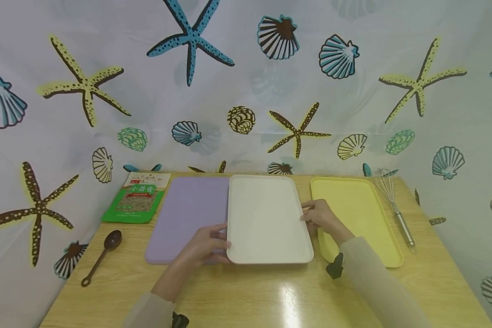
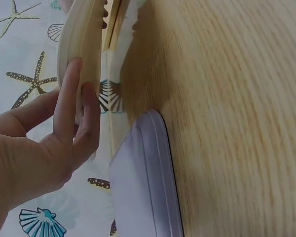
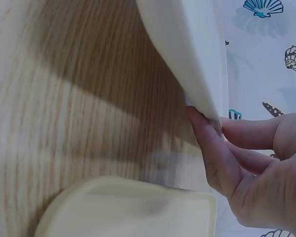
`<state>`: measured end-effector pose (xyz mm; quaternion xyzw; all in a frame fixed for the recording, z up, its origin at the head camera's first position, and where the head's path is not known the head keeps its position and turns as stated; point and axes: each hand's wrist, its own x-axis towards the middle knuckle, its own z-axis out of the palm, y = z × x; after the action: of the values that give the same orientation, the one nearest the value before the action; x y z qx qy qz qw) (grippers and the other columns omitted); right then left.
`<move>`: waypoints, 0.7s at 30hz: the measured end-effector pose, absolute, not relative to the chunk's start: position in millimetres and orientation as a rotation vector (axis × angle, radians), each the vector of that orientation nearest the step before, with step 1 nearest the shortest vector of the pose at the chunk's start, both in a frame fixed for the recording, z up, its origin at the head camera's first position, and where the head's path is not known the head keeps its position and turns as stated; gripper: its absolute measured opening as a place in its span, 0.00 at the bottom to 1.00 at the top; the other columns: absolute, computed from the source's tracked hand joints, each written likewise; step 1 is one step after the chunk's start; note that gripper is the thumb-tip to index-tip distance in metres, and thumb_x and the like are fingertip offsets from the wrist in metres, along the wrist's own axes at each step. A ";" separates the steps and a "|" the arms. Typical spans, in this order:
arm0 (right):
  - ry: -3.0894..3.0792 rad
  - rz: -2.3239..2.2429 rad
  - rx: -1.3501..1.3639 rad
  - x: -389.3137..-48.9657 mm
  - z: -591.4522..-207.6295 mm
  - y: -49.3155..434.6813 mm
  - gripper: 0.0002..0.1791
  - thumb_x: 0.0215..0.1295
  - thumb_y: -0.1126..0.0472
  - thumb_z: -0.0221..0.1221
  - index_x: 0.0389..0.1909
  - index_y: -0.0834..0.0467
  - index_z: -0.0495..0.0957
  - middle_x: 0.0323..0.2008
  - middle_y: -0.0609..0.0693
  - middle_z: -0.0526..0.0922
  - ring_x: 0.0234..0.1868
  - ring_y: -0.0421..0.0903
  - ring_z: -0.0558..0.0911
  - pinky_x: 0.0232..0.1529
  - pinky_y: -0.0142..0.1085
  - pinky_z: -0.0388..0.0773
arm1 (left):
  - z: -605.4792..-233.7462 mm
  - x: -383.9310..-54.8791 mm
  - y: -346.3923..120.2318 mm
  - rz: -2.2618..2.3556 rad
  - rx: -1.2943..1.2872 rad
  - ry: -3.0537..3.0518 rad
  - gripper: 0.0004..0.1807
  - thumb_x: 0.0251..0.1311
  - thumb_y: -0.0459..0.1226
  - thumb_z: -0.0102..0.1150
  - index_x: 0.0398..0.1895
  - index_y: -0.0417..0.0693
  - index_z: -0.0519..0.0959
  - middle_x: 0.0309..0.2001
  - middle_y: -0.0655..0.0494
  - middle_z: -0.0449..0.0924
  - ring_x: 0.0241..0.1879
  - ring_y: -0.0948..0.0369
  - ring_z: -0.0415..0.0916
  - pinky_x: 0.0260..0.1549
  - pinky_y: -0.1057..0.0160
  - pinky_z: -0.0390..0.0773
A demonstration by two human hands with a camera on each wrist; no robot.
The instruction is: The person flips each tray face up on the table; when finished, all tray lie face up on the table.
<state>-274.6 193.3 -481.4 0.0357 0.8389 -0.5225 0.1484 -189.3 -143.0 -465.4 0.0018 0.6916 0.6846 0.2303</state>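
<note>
Both hands hold a white rectangular tray [image 1: 268,218] between them, raised above the wooden table as the wrist views show. My left hand [image 1: 207,243] grips its left edge near the front corner, fingers around the rim and underside. At the right edge, my right hand [image 1: 320,216] pinches the rim between thumb and fingers, as the right wrist view shows on the tray's side [image 3: 187,59]. To the left lies a purple tray [image 1: 192,205], partly overlapped by the white one in the head view. A yellow tray [image 1: 352,214] lies to the right, under the right forearm.
A green and white spice packet [image 1: 137,198] lies at the back left, with a brown spoon [image 1: 106,253] in front of it. A metal whisk [image 1: 397,214] lies at the right beside the yellow tray. Behind the table [image 1: 246,296] hangs a cloth printed with shells and starfish.
</note>
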 end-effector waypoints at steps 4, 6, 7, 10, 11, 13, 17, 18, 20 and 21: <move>2.420 -1.488 0.124 -275.8 -479.9 195.4 0.26 0.56 0.74 0.60 0.58 0.72 0.72 0.42 0.66 0.82 0.27 0.47 0.85 0.27 0.40 0.85 | -466.0 -194.2 -139.6 1.831 -0.004 1.949 0.38 0.56 0.22 0.57 0.71 0.32 0.56 0.48 0.32 0.72 0.36 0.49 0.82 0.36 0.47 0.84; 2.416 -1.495 0.125 -276.1 -479.6 197.0 0.26 0.57 0.75 0.59 0.59 0.72 0.71 0.43 0.66 0.82 0.26 0.46 0.85 0.26 0.38 0.84 | -465.5 -196.2 -137.6 1.815 -0.017 1.964 0.38 0.56 0.21 0.56 0.71 0.32 0.56 0.47 0.32 0.72 0.35 0.50 0.82 0.36 0.47 0.84; 2.412 -1.501 0.127 -276.0 -479.3 197.7 0.26 0.57 0.75 0.59 0.59 0.73 0.71 0.43 0.66 0.82 0.26 0.47 0.85 0.25 0.38 0.84 | -465.6 -197.2 -136.2 1.808 -0.032 1.969 0.37 0.56 0.20 0.56 0.71 0.32 0.57 0.47 0.32 0.72 0.34 0.50 0.82 0.36 0.47 0.84; 2.407 -1.513 0.130 -275.6 -478.3 199.8 0.27 0.57 0.75 0.59 0.60 0.74 0.69 0.42 0.67 0.82 0.26 0.47 0.85 0.23 0.37 0.84 | -466.1 -199.5 -133.2 1.790 -0.049 1.981 0.37 0.56 0.19 0.54 0.70 0.31 0.57 0.46 0.32 0.71 0.34 0.50 0.82 0.35 0.48 0.84; 2.406 -1.517 0.138 -275.4 -478.0 200.1 0.27 0.57 0.75 0.59 0.60 0.74 0.69 0.42 0.66 0.82 0.26 0.47 0.85 0.23 0.36 0.83 | -466.8 -200.4 -132.4 1.785 -0.051 1.985 0.36 0.56 0.19 0.54 0.70 0.31 0.57 0.46 0.33 0.71 0.33 0.50 0.82 0.35 0.48 0.84; 2.414 -1.517 0.141 -275.2 -477.6 200.8 0.27 0.57 0.75 0.60 0.60 0.74 0.69 0.42 0.66 0.82 0.26 0.47 0.85 0.23 0.36 0.83 | -469.2 -202.3 -131.4 1.771 -0.030 1.995 0.36 0.56 0.19 0.53 0.70 0.30 0.57 0.46 0.32 0.71 0.33 0.50 0.82 0.34 0.50 0.85; 2.423 -1.521 0.143 -275.4 -477.6 201.4 0.26 0.58 0.75 0.59 0.60 0.74 0.69 0.43 0.68 0.81 0.26 0.48 0.85 0.24 0.37 0.84 | -474.9 -206.2 -129.4 1.746 0.011 2.037 0.33 0.56 0.19 0.53 0.68 0.29 0.61 0.44 0.33 0.75 0.33 0.50 0.82 0.31 0.52 0.85; 2.423 -1.521 0.145 -275.6 -477.6 201.6 0.26 0.58 0.75 0.59 0.60 0.74 0.69 0.44 0.68 0.81 0.26 0.48 0.85 0.24 0.37 0.84 | -475.3 -206.9 -128.5 1.736 0.016 2.056 0.32 0.55 0.19 0.52 0.67 0.28 0.62 0.44 0.33 0.76 0.32 0.50 0.82 0.30 0.52 0.85; 2.426 -1.516 0.155 -276.3 -477.9 201.7 0.26 0.59 0.75 0.58 0.60 0.74 0.69 0.45 0.68 0.81 0.26 0.48 0.85 0.24 0.37 0.84 | -475.9 -208.4 -125.6 1.718 0.004 2.104 0.30 0.54 0.18 0.52 0.65 0.27 0.65 0.42 0.34 0.77 0.31 0.51 0.82 0.28 0.53 0.85; 2.429 -1.510 0.158 -276.4 -477.8 201.8 0.26 0.59 0.75 0.58 0.60 0.74 0.69 0.45 0.68 0.81 0.26 0.47 0.85 0.25 0.38 0.84 | -475.9 -209.2 -124.0 1.710 -0.001 2.121 0.30 0.54 0.18 0.52 0.64 0.27 0.66 0.41 0.34 0.77 0.31 0.51 0.82 0.28 0.52 0.85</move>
<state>-276.4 201.8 -477.8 0.0546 0.8398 -0.5222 0.1383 -209.2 -124.0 -475.9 -0.0003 0.7615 0.6141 0.2072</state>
